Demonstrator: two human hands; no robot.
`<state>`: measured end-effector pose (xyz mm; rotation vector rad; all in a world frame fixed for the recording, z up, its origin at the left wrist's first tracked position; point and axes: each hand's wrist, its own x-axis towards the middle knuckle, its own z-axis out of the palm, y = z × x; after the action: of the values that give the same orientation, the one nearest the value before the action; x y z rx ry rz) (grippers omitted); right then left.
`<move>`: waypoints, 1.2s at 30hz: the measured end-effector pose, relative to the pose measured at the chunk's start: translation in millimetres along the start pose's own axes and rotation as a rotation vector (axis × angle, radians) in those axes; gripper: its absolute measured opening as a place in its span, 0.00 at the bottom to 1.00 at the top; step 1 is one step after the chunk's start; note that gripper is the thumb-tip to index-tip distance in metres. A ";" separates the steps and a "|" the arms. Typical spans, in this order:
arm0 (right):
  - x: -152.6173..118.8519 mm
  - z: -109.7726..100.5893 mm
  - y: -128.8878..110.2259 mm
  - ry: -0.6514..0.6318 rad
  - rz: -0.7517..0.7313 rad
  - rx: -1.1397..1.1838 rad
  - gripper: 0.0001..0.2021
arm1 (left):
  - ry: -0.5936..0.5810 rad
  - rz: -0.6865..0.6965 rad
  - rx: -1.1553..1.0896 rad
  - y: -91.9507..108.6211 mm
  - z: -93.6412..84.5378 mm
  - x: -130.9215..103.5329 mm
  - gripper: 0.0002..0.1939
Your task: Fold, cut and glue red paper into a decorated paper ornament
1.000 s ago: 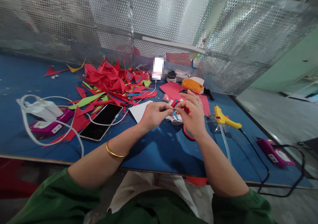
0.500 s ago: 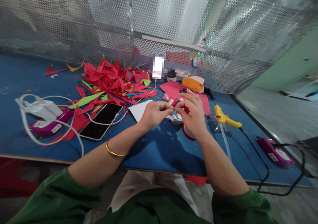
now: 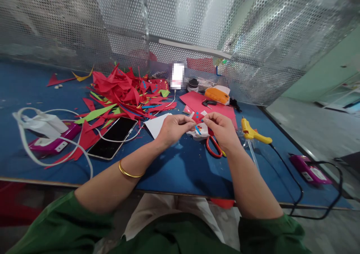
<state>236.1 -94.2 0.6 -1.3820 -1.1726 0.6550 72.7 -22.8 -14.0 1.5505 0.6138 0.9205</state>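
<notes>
My left hand (image 3: 176, 129) is closed in a pinch, thumb against fingers, over the middle of the table; whatever lies between the tips is too small to make out. My right hand (image 3: 223, 130) pinches just across from it, with a small gap between the two; its fingertips hide what they hold. Between and below the fingertips lies a crumpled white piece (image 3: 200, 134) with a blue strip and small coloured bits. Behind it is red paper dotted with blue (image 3: 198, 116). Red-handled scissors (image 3: 213, 148) lie partly under my right hand.
A heap of red paper scraps (image 3: 123, 87) lies left of a lit phone (image 3: 177, 75). A dark phone (image 3: 113, 138), white cables and a purple power strip (image 3: 53, 141) are at left. A yellow glue gun (image 3: 254, 134) and another purple strip (image 3: 308, 169) sit at right.
My hands have come apart from touching fingertips. The right hand has moved slightly right and its raised fingers have curled in, uncovering more of the scissors and the blue-dotted red paper.
</notes>
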 end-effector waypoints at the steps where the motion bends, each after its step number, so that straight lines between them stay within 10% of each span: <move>1: -0.2 0.5 0.2 0.002 0.002 -0.004 0.08 | 0.004 -0.021 -0.007 1.4 0.6 -0.5 0.05; 13: -3.4 7.5 3.9 0.029 -0.132 -0.227 0.07 | 0.035 -0.333 -0.173 14.9 2.4 -1.2 0.03; 36: -9.2 22.3 14.0 0.255 -0.398 -0.448 0.04 | 0.032 -0.328 -0.247 13.4 2.7 -2.6 0.04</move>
<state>216.6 -91.6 -19.2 -1.4834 -1.3815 -0.0734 72.0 -28.9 -1.5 1.1744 0.7232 0.7414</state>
